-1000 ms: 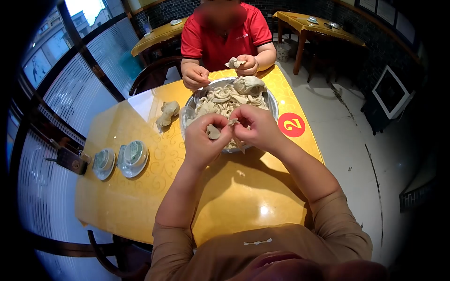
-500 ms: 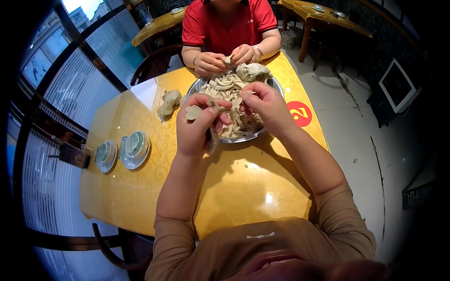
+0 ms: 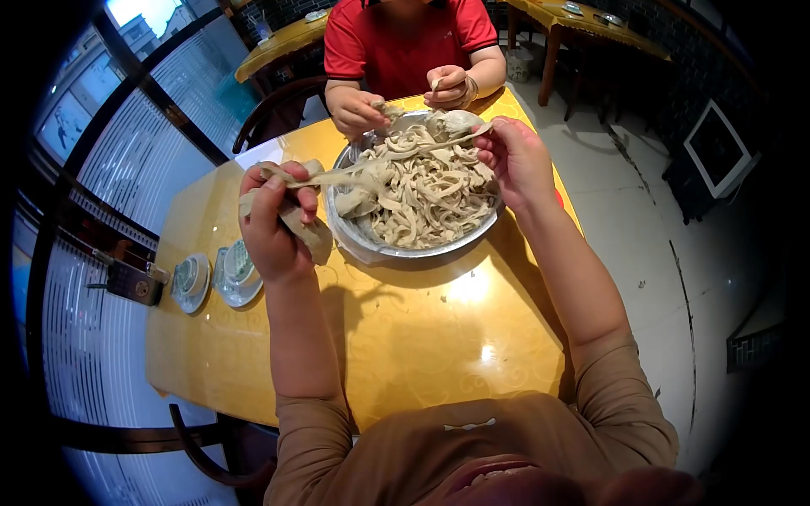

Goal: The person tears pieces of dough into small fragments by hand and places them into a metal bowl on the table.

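My left hand is closed around a soft, greyish-beige piece, whose exact kind I cannot make out. A long thin strip stretches from it across the bowl. My right hand pinches the strip's far end between thumb and fingers. Below the strip, a round metal bowl holds a heap of similar torn strips. Larger pieces lie at its left side and back edge.
Across the table, a person in a red shirt holds small pieces in both hands. Wrapped dishes stand on the left, near a window. A white-framed dark box is on the floor at right.
My hands have moved apart, the left one leftward and the right one up and right. The strip is now drawn out between them. The other person's hands have separated too.
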Tool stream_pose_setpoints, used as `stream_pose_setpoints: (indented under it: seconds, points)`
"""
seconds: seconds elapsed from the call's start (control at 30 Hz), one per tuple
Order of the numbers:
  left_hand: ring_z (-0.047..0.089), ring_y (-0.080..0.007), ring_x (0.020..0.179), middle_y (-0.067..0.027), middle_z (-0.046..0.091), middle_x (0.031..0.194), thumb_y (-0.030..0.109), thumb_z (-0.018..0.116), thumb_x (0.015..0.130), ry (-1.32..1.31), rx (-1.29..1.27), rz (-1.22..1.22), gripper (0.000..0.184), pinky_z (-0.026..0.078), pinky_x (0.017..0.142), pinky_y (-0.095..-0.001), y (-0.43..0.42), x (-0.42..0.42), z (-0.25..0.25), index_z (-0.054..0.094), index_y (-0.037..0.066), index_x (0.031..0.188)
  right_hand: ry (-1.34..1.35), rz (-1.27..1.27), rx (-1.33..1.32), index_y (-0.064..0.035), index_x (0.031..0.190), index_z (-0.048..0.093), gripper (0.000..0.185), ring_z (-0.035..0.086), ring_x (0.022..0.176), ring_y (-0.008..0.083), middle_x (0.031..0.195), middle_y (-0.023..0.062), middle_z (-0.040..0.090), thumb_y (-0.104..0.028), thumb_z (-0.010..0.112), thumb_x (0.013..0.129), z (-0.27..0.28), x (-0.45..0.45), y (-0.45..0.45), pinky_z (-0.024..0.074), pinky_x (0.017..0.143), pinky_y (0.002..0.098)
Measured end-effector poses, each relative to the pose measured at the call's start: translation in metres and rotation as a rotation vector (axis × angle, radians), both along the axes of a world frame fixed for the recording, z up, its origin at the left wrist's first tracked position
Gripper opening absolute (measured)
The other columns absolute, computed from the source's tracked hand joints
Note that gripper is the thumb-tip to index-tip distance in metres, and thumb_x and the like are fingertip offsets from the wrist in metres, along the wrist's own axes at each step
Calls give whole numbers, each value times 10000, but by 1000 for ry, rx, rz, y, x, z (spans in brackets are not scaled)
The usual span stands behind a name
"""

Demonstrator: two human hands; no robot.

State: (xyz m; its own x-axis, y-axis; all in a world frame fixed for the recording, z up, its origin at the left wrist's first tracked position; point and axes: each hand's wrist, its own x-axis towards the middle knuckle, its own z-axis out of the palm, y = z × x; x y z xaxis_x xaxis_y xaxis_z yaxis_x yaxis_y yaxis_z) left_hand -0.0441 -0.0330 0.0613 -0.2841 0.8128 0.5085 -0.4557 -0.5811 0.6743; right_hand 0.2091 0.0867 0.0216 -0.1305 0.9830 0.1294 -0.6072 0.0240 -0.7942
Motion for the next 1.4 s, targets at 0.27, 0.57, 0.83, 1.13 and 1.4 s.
stream_pose_setpoints:
  seconds: [0.27, 0.57, 0.83, 1.13, 1.4]
  points:
    - [574, -150, 599, -179, 618, 877, 61, 555, 859, 87, -121, -7, 113, 447, 522, -220, 3, 7, -1, 502, 1, 939, -497, 151, 241, 0, 1005, 586, 160, 575, 724, 63, 832, 28, 614, -128, 555, 915, -4, -10, -13, 478, 636, 212]
    - [592, -114, 591, -83, 626, 812, 59, 629, 821, 348, -401, -64, 126, 448, 518, -211, 4, 45, -11, 571, 0, 916, -955, -187, 1003, -62, 1116, 627, 376, 619, 893, 240, 1036, 131, 647, 17, 507, 768, -8, -23, -29, 480, 815, 313]
    - [563, -79, 588, -26, 582, 698, 50, 636, 814, 540, -460, -25, 106, 449, 529, -202, 3, 56, -11, 620, -24, 888, -671, 323, 505, -1, 1066, 637, 241, 605, 811, 74, 932, 30, 666, -82, 664, 841, 19, -24, -58, 489, 736, 215]
    - [576, -86, 594, -39, 587, 773, 45, 657, 783, 644, -404, 135, 142, 477, 532, -205, 7, 61, -17, 630, -22, 905, -623, 266, 447, 7, 951, 652, 157, 592, 761, 60, 851, 21, 657, -96, 680, 835, 10, -24, -50, 477, 679, 199]
    - [566, -78, 575, -22, 594, 663, 101, 705, 753, 695, -501, 127, 175, 455, 522, -203, 8, 65, -19, 642, -19, 864, -539, 366, 314, 17, 950, 652, 116, 575, 744, 49, 838, 17, 650, -48, 631, 856, 13, -27, -48, 470, 658, 191]
